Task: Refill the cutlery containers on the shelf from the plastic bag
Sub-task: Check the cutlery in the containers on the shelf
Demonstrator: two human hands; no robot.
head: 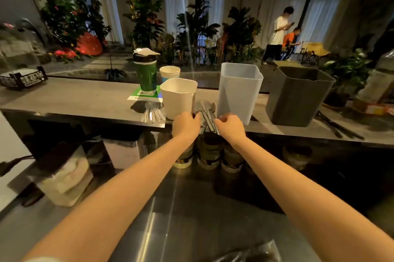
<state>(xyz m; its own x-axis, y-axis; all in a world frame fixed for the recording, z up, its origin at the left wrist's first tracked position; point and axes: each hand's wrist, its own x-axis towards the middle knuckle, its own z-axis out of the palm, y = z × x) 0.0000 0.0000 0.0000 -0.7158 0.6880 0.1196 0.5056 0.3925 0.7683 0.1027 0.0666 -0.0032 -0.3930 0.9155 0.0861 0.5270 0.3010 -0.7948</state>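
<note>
The shelf [74, 97] is matt grey. One container [178, 97] is white, the taller container [238, 91] is pale blue-grey, and the bin [296, 95] is dark grey. The knives [207, 112] look grey, perhaps silvery, though they are blurred. The spoons [152, 112] are shiny silver. The bottle [145, 76] is dark green with a black lid, the sticker [145, 95] is green and white, and the basket [23, 78] is black with white lettering.

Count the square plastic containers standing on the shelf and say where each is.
3. The white container stands leftmost, behind the left hand; the pale blue container in the middle, behind the right hand, which holds knives; the dark grey container rightmost. None appears hidden.
</note>
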